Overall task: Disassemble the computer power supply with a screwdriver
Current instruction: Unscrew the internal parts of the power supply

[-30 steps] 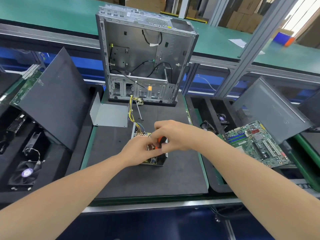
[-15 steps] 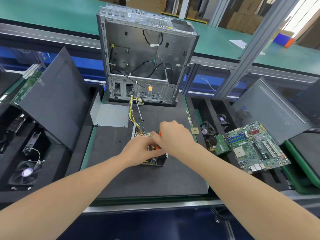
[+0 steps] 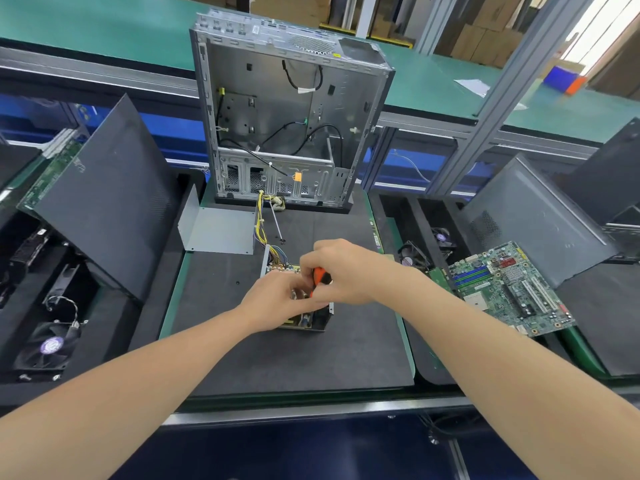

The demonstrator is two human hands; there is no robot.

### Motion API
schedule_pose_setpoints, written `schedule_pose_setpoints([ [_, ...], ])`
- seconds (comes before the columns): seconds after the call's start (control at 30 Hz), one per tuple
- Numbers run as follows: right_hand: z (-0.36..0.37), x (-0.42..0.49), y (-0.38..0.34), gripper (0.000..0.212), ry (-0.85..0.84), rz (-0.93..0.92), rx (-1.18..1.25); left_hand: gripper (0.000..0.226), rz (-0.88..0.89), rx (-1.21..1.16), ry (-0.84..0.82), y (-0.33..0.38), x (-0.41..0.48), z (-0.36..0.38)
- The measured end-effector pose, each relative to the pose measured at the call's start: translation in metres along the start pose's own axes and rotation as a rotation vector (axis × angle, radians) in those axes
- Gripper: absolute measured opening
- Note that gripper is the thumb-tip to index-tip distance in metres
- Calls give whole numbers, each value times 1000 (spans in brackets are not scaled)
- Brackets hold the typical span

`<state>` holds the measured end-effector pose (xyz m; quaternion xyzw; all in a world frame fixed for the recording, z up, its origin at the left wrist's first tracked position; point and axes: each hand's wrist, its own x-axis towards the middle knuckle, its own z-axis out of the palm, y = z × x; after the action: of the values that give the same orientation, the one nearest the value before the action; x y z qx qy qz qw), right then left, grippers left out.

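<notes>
Power supply, an opened grey metal box with its circuit board exposed (image 3: 304, 318), sits on the dark foam work mat (image 3: 294, 358) in the middle of the bench, directly under both hands. The left hand (image 3: 273, 299) rests on top of the unit, fingers curled down over it as if steadying it; exactly what the fingers pinch cannot be told. The right hand (image 3: 341, 271) is clenched around the orange-handled screwdriver (image 3: 320, 277), pointing it down into the box.

By its look, the unit is rigid and fairly heavy for its size, with thin sheet-metal walls whose edges may be sharp. The board inside seems fragile, so the outer walls are the safer place to hold. The screwdriver tip and the screw it works on are hidden beneath the hands, as is most of the board.

Just beyond, a bundle of yellow and mixed-colour wires (image 3: 265, 233) trails from the unit toward the back; it looks limp and likely to snag. Beside it lies a bent grey sheet-metal cover (image 3: 218, 230), probably the unit's lid. A thin silver rod (image 3: 277, 225) lies by the wires; its nature is unclear.

Farther back stands an emptied grey computer case (image 3: 287, 116). To the right lies a green motherboard (image 3: 509, 285); to the left, a black fan (image 3: 48, 346).
</notes>
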<state>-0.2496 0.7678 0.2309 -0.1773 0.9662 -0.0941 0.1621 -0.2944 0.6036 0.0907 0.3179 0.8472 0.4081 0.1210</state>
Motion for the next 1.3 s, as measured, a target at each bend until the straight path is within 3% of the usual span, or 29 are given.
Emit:
schedule_pose_setpoints([
  [0.07, 6, -2, -6, 22, 115, 72, -137, 39, 0, -7, 1, 1, 0, 0],
  [0.17, 18, 1, -18, 49, 321, 357, -396, 31, 10, -25, 14, 4, -1, 0],
  [0.27, 24, 8, -22, 54, 332, 467, -284, 21, 43, -13, 13, 6, -2, -1],
  [0.33, 22, 13, -19, 47, 273, 470, -152, 17, 35, 19, 8, 5, -1, -1],
  [0.43, 18, 15, -15, 35, 196, 412, -26, 31, 12, 56, 6, 2, 1, 1],
  [0.57, 9, 11, -9, 18, 102, 247, 44, 15, 25, 42, 6, 3, -2, -2],
  [0.87, -8, 4, 11, 19, -73, -78, -33, 36, -7, 45, -9, 6, 0, -2],
  [0.97, 1, -1, 3, 15, 60, -13, -62, 40, -13, 65, -15, 5, 0, -2],
  [1.07, 24, 2, -12, 45, 314, 291, -319, 52, -30, 69, -35, 7, 1, -2],
  [1.13, 31, 6, -19, 51, 358, 401, -308, 48, -23, 53, -43, 8, 1, -2],
  [1.3, 20, 5, -10, 12, 227, 273, -18, 7, 24, 28, -60, 10, -4, -7],
])
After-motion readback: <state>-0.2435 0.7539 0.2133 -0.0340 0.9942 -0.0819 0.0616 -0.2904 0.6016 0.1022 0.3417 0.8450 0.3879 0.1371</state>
